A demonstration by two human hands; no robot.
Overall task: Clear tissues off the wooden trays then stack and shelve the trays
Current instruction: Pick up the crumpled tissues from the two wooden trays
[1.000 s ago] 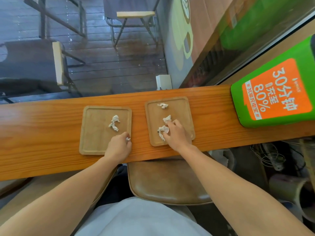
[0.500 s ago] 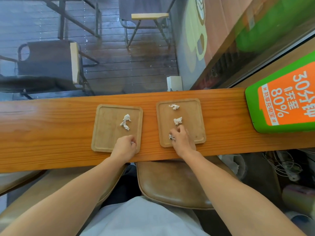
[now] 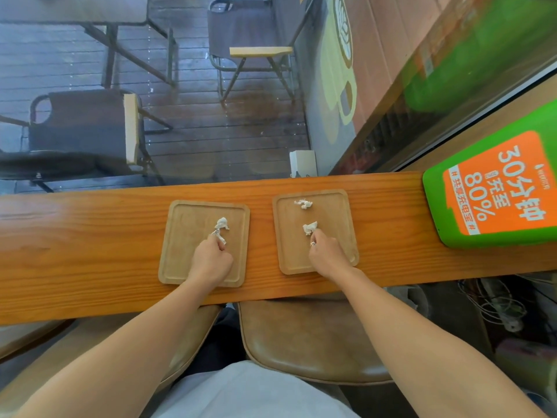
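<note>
Counter (image 3: 90,236): orange-brown wood, running across in front of me against a window. Two wooden trays lie flat on it, side by side with a strip of bare wood between them.

Left tray (image 3: 184,236): one crumpled white tissue (image 3: 222,223) right of its centre. My left hand (image 3: 211,260) rests over the tray's near right part, fingers curled narrow, tips pinching the tissue's near end.

Right tray (image 3: 337,215): two tissue scraps. The far scrap (image 3: 303,203) lies near the far rim, untouched. The middle scrap (image 3: 309,228) sits just beyond my right hand (image 3: 327,256); the fingertips touch its near edge, fingers drawn together. I cannot tell whether anything is held inside that hand. A ring (image 3: 313,243) shows on one finger.

Green-and-orange sign (image 3: 494,191): at the counter's far right end, well apart from the trays.
</note>
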